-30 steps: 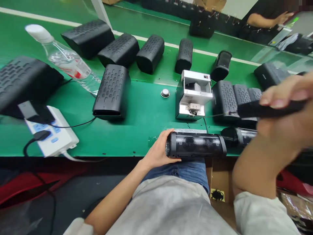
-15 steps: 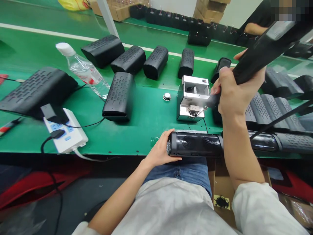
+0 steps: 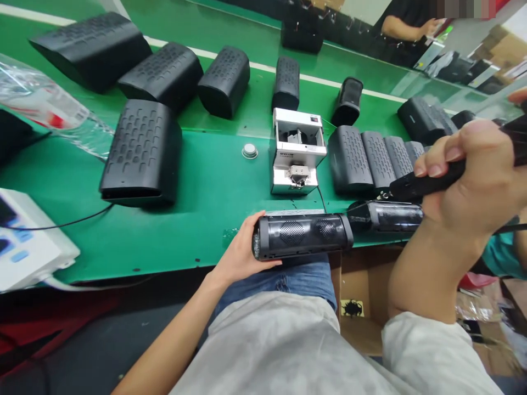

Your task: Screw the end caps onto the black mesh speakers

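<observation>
A black speaker (image 3: 302,236), its two round perforated grilles facing up, lies at the bench edge. My left hand (image 3: 242,247) grips its left end, thumb below and fingers round the far side. My right hand (image 3: 481,170) is wrapped round a black electric screwdriver (image 3: 428,181), off to the right and raised. The screwdriver's metal tip points left, apart from the held speaker. Between the rows of covers stands a silver screw feeder (image 3: 298,151), beyond the speaker. A second glossy speaker (image 3: 397,214) lies right of the first, partly behind my right forearm.
Several black textured speaker housings (image 3: 140,148) stand along the green bench (image 3: 209,181). A small round metal piece (image 3: 249,151) lies left of the feeder. A plastic bottle (image 3: 49,104) and white power strip (image 3: 37,241) are at left. Another person's arm (image 3: 403,27) shows across the bench.
My right hand has moved right with the screwdriver, away from the screw feeder, and the screwdriver is tilted lower. My left hand keeps its grip on the speaker. The view has shifted right.
</observation>
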`<act>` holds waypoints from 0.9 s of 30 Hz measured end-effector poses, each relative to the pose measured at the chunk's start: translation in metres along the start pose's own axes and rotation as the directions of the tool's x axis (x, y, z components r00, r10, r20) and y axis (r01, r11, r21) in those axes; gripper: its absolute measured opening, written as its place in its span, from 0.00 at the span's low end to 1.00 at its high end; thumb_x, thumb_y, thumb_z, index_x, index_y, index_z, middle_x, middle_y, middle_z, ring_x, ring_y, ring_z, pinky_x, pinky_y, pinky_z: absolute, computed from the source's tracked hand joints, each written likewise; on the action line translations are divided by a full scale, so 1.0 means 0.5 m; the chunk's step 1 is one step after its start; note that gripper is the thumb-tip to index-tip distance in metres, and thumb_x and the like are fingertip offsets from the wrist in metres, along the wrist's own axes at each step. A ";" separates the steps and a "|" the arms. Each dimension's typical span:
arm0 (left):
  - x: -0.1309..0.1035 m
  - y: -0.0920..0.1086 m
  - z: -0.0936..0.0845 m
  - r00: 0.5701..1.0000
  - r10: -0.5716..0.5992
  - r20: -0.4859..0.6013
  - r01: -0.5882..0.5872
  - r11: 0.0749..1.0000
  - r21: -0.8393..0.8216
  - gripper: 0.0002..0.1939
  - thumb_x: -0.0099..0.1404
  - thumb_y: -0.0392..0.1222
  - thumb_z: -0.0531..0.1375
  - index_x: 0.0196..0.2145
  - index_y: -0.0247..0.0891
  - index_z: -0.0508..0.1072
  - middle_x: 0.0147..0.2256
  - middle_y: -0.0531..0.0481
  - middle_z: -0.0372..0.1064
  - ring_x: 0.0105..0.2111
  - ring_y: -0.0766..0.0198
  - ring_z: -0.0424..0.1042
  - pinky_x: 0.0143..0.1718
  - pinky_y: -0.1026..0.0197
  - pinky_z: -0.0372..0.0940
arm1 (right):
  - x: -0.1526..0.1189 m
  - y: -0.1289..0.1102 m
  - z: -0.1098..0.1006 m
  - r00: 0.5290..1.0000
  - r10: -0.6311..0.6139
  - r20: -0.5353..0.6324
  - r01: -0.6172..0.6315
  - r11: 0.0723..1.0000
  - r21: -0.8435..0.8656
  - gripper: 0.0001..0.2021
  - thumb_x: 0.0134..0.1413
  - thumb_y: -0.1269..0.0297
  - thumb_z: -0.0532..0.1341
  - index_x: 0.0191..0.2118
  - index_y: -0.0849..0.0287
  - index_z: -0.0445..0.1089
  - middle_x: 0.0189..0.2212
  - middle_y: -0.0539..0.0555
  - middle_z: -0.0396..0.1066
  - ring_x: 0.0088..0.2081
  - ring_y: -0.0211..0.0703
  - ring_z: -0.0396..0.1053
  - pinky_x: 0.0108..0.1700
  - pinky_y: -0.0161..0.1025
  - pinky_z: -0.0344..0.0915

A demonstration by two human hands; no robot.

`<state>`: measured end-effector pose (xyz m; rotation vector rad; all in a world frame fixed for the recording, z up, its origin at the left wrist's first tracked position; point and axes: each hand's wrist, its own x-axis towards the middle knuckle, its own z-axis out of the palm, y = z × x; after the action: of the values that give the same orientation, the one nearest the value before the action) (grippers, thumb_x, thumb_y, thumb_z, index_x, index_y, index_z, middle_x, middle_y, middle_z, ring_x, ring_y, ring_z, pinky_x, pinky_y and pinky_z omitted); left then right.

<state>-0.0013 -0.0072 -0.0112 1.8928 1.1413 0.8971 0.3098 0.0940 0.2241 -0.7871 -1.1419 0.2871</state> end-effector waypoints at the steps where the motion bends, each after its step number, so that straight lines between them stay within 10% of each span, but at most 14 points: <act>1: 0.000 0.000 0.000 1.000 0.002 -0.002 -0.002 1.000 0.001 0.65 0.59 0.58 0.83 0.80 0.47 0.51 0.74 0.31 0.63 0.74 0.33 0.71 0.76 0.30 0.69 | -0.001 0.002 -0.002 1.000 -0.006 0.014 0.006 1.000 -0.011 0.14 0.49 0.71 0.64 0.43 0.51 0.77 0.18 0.38 0.56 0.17 0.33 0.56 0.18 0.34 0.57; 13: -0.002 0.010 -0.005 1.000 -0.006 -0.007 0.006 1.000 0.010 0.63 0.59 0.58 0.83 0.79 0.46 0.54 0.73 0.31 0.65 0.72 0.33 0.73 0.74 0.32 0.71 | -0.074 0.073 -0.027 0.960 0.228 0.160 -0.227 0.974 -0.024 0.18 0.48 0.71 0.68 0.46 0.52 0.68 0.18 0.37 0.62 0.15 0.36 0.56 0.18 0.35 0.61; 27: 0.001 0.018 -0.016 1.000 0.015 0.022 -0.014 0.999 -0.042 0.59 0.61 0.62 0.82 0.77 0.46 0.56 0.69 0.33 0.67 0.71 0.35 0.73 0.74 0.31 0.71 | -0.097 0.101 -0.054 0.991 0.080 0.107 -0.089 0.993 0.082 0.14 0.56 0.66 0.72 0.46 0.54 0.71 0.20 0.39 0.56 0.17 0.34 0.54 0.15 0.34 0.54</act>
<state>-0.0044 -0.0080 0.0005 1.8746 1.0894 0.8991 0.3226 0.0905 0.1506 -0.7521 -1.1872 0.4495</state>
